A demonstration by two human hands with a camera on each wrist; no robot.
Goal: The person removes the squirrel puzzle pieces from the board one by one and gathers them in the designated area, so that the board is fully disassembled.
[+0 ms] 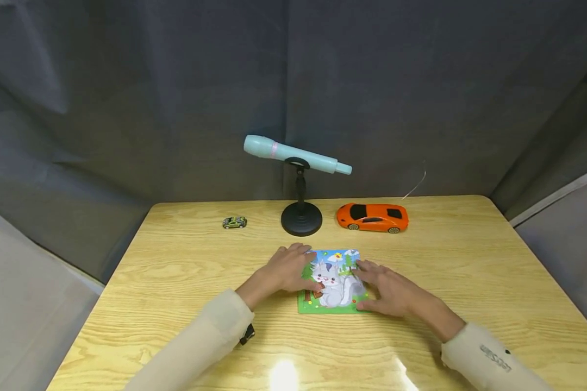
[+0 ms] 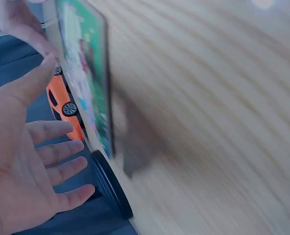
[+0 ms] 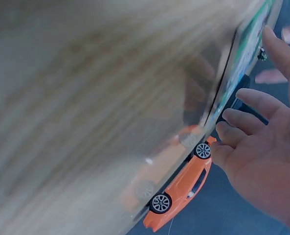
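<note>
A flat square picture board [image 1: 335,290] with a cartoon grey squirrel on a green and blue scene lies on the wooden table. My left hand [image 1: 289,270] reaches over its left side, fingers spread and slightly bent. From the right, my right hand [image 1: 391,290] hovers at the opposite edge, its fingertips overlapping the picture in the head view. In the left wrist view the palm and loose fingers of the left hand [image 2: 32,161] show beside the board [image 2: 93,63], gripping nothing. The right wrist view likewise has the right hand [image 3: 267,152] with its fingers extended, holding nothing.
Behind the board, a light blue toy microphone [image 1: 310,159] rests on a black stand [image 1: 301,219]. An orange toy car [image 1: 373,218] sits to the stand's right, and a small green patterned toy car [image 1: 235,222] to its left. A dark grey curtain [image 1: 200,98] hangs behind the table.
</note>
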